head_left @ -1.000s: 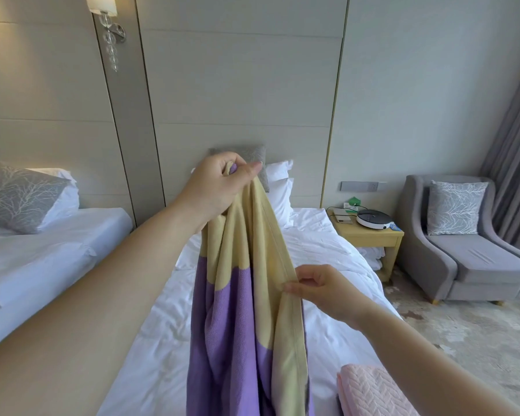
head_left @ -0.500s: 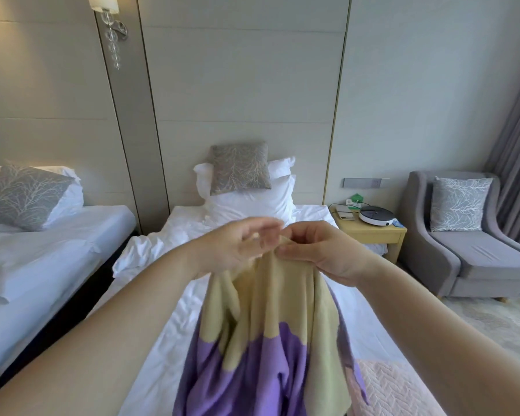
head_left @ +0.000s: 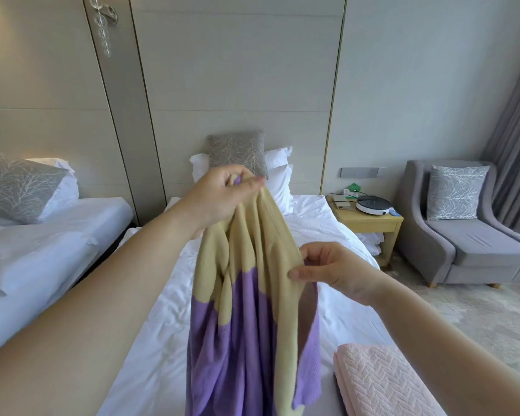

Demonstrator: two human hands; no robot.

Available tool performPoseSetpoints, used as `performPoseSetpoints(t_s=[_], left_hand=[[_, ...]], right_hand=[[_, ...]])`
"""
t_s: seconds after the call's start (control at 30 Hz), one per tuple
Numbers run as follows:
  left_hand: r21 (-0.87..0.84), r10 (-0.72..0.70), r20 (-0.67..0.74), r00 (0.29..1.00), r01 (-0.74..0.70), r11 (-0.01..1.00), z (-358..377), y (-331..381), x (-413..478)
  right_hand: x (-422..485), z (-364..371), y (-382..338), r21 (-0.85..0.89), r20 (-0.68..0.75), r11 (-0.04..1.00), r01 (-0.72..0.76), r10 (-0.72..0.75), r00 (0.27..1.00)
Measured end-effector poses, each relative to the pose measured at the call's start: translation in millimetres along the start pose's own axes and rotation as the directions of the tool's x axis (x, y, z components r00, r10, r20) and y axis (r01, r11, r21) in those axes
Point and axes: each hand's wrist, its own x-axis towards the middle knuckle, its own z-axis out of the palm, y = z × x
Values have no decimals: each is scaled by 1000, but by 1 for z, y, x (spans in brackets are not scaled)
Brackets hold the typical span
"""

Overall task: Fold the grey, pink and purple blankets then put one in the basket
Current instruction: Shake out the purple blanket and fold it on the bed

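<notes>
At centre frame, your left hand (head_left: 219,196) is raised, its fingers curled tight round a bunched top edge of the purple blanket (head_left: 246,340). The blanket is a purple and pale yellow knit that hangs straight down from that grip to the bottom edge of the frame. Just right of centre and lower, your right hand (head_left: 330,271) pinches the blanket's yellow side edge between thumb and fingers, so both hands hold the same cloth, left above right. The blanket falls in loose vertical folds over the white bed (head_left: 327,235) running up the middle of the frame. Whether its lower end touches the sheets cannot be told, since it runs out of frame. At lower right, the pink blanket (head_left: 382,382) lies folded on the bed, just beside the hanging cloth. A grey patterned cushion (head_left: 237,148) leans on white pillows at the bed's head, just above your left hand in the picture. At left stands a second bed (head_left: 57,235). At right, a wooden nightstand (head_left: 370,223) bears a round white device (head_left: 373,204), with a grey armchair (head_left: 478,250) beyond it.
</notes>
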Motion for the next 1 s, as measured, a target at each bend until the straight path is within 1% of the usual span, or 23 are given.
performPoseSetpoints(t_s=[0.1, 0.23, 0.37, 0.5, 0.67, 0.73, 0.8, 0.87, 0.93, 1.0], left_hand=[[-12, 21, -172, 985, -23, 1000, -11, 4, 8], [-14, -9, -322, 947, 5, 1000, -22, 8, 16], [-67, -72, -447, 891, 47, 997, -24, 6, 22], [-134, -150, -505, 850, 95, 986, -24, -4, 22], [-151, -216, -561, 799, 158, 976, -25, -22, 20], [-207, -288, -591, 754, 204, 957, -27, -30, 20], [-307, -392, -596, 700, 252, 918, -32, -41, 19], [-372, -476, -594, 649, 303, 877, -36, -55, 16], [-391, -529, -607, 594, 356, 849, -39, -69, 12], [-412, -562, -614, 554, 383, 827, -41, -79, 9]], right_hand=[[-7, -5, 15, -65, -21, 994, -90, 89, 996], [-14, -11, 25, -129, -28, 975, -183, 181, 983], [-17, -14, 31, -311, -14, 914, -259, 268, 963], [-20, -17, 40, -484, -41, 815, -319, 343, 938], [-27, -27, 53, -534, -97, 750, -389, 403, 910], [-30, -32, 55, -515, -103, 763, -392, 399, 911], [-33, -35, 57, -411, -69, 829, -378, 385, 920], [-36, -37, 56, -341, -42, 870, -357, 365, 930], [-38, -38, 56, -370, -49, 854, -367, 377, 925], [-37, -38, 57, -482, -73, 781, -397, 416, 907]])
